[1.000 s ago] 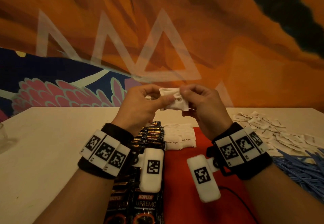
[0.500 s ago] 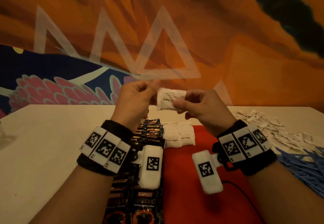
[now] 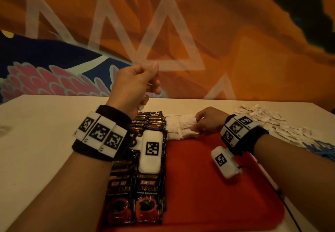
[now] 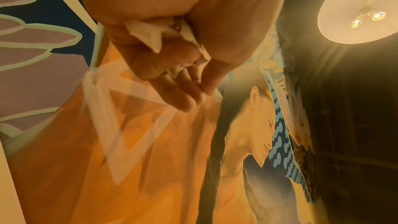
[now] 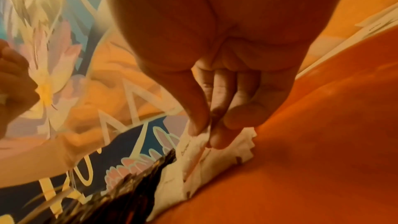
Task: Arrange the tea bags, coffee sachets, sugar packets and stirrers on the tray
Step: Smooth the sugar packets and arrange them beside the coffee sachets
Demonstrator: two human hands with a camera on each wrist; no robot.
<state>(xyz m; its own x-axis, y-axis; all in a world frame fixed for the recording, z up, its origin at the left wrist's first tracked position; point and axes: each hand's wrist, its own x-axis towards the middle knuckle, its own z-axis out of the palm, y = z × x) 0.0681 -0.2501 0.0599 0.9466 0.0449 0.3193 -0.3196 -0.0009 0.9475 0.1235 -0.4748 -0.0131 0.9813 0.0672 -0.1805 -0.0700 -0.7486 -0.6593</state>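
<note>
On the red tray (image 3: 208, 186), the right hand (image 3: 208, 121) pinches a sugar packet (image 3: 188, 129) onto the white row beside the coffee sachets (image 3: 150, 123).
It should square the edges before letting go; the raised left hand (image 3: 134, 84) holds spare packets (image 4: 163, 30) curled in its palm.

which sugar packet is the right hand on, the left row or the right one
The right hand pinches the top packet of the right row, beside bare red tray; the left row adjoins the coffee sachets.

White sugar packets (image 3: 183, 128) beside coffee sachets (image 3: 145, 191)
</note>
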